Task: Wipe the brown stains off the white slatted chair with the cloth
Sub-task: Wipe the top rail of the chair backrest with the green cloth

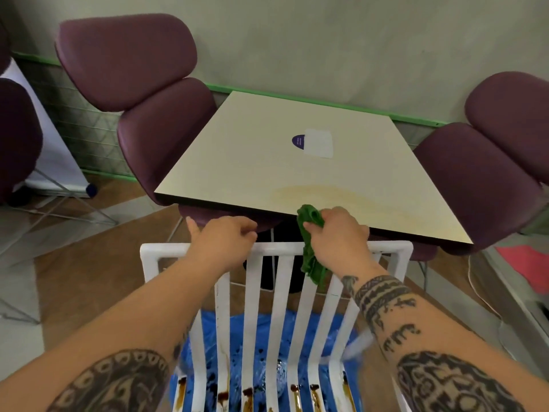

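The white slatted chair (279, 310) stands right below me, its top rail nearest the table. Brown stains (248, 394) streak the lower ends of several slats at the bottom of the view, and a thin brown run marks a left slat. My right hand (338, 236) grips a crumpled green cloth (310, 242) at the top rail, the cloth hanging down over a slat. My left hand (221, 236) rests on the top rail left of it, fingers curled over the rail.
A cream square table (267, 162) with a faint yellowish smear and a white card stands just beyond the chair. Purple padded chairs (142, 93) flank it left and right. Blue plastic sheeting (255, 337) lies under the slats. A red item (525, 263) lies on the floor at right.
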Action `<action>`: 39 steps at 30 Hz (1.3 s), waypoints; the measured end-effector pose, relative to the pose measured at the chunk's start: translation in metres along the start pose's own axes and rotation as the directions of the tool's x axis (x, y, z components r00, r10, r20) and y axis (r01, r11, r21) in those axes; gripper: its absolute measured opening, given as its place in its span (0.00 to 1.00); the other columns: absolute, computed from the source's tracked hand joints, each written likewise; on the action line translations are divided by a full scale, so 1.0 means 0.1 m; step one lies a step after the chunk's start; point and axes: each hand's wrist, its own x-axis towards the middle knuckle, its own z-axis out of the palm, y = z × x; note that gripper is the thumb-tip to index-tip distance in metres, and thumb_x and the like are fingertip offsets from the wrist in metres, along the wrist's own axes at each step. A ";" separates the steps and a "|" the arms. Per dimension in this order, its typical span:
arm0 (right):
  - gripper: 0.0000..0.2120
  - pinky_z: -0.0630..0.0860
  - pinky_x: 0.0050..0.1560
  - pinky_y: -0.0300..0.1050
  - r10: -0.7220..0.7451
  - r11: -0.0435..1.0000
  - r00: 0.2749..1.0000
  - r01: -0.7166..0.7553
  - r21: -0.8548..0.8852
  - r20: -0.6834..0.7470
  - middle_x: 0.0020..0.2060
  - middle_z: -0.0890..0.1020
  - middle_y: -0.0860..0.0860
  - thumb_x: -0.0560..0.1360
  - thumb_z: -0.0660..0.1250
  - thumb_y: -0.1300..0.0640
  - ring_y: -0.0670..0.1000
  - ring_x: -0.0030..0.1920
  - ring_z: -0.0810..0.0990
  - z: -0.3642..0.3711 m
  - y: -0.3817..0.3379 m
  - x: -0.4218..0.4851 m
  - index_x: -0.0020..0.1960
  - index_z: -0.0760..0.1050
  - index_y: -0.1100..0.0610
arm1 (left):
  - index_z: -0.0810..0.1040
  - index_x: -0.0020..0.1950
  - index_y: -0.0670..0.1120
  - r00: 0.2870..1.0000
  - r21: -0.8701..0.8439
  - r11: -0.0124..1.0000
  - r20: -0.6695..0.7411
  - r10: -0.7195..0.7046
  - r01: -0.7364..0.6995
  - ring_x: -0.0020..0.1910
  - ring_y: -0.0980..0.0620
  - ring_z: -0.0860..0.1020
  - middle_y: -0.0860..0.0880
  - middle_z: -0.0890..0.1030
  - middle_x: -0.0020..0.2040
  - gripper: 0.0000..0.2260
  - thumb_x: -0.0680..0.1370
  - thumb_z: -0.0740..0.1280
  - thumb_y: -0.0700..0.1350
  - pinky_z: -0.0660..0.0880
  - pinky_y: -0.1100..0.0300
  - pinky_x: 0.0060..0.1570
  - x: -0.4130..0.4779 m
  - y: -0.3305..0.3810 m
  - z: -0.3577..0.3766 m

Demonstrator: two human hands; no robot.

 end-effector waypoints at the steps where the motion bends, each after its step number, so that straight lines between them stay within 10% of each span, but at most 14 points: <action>1: 0.11 0.65 0.57 0.54 -0.087 0.996 0.996 0.087 -0.025 0.005 0.49 0.75 0.50 0.82 0.61 0.47 0.56 0.55 0.75 0.04 -0.05 -0.04 0.56 0.79 0.51 | 0.78 0.62 0.64 1.000 -0.065 0.998 0.010 0.020 -0.019 0.69 0.50 0.73 0.58 0.81 0.62 0.12 0.82 0.59 0.55 0.41 0.33 0.76 0.02 0.05 0.05; 9: 0.18 0.61 0.51 0.52 -0.404 0.908 0.905 0.379 -0.179 -0.132 0.55 0.78 0.43 0.76 0.71 0.54 0.54 0.57 0.70 0.40 0.28 -0.31 0.65 0.79 0.42 | 0.80 0.57 0.62 0.998 0.085 0.996 -0.056 0.025 -0.020 0.60 0.53 0.78 0.57 0.84 0.51 0.13 0.84 0.55 0.57 0.46 0.44 0.76 -0.05 0.02 0.30; 19: 0.10 0.59 0.48 0.49 0.050 0.959 0.983 -0.097 -0.266 -0.176 0.49 0.76 0.47 0.78 0.62 0.56 0.53 0.56 0.72 -0.10 0.98 -0.07 0.55 0.78 0.48 | 0.78 0.50 0.62 0.998 0.088 0.994 -0.014 -0.063 0.064 0.52 0.52 0.79 0.56 0.81 0.42 0.12 0.84 0.55 0.54 0.43 0.41 0.77 -0.03 0.10 0.26; 28: 0.19 0.67 0.54 0.53 -0.332 0.941 0.933 0.317 -0.121 -0.136 0.52 0.74 0.52 0.75 0.64 0.63 0.57 0.55 0.69 0.28 0.34 -0.27 0.64 0.77 0.51 | 0.77 0.63 0.60 0.999 0.019 0.999 -0.031 -0.032 0.033 0.61 0.47 0.77 0.58 0.77 0.42 0.14 0.84 0.55 0.50 0.35 0.33 0.74 -0.09 0.75 0.49; 39: 0.15 0.77 0.48 0.52 0.009 0.990 0.963 0.030 0.138 -0.270 0.48 0.72 0.53 0.73 0.66 0.67 0.57 0.47 0.75 0.15 1.45 -0.22 0.57 0.80 0.57 | 0.78 0.48 0.58 0.995 -0.074 0.993 -0.030 -0.095 0.093 0.48 0.52 0.76 0.55 0.81 0.41 0.13 0.84 0.55 0.54 0.34 0.37 0.75 -0.13 0.79 0.53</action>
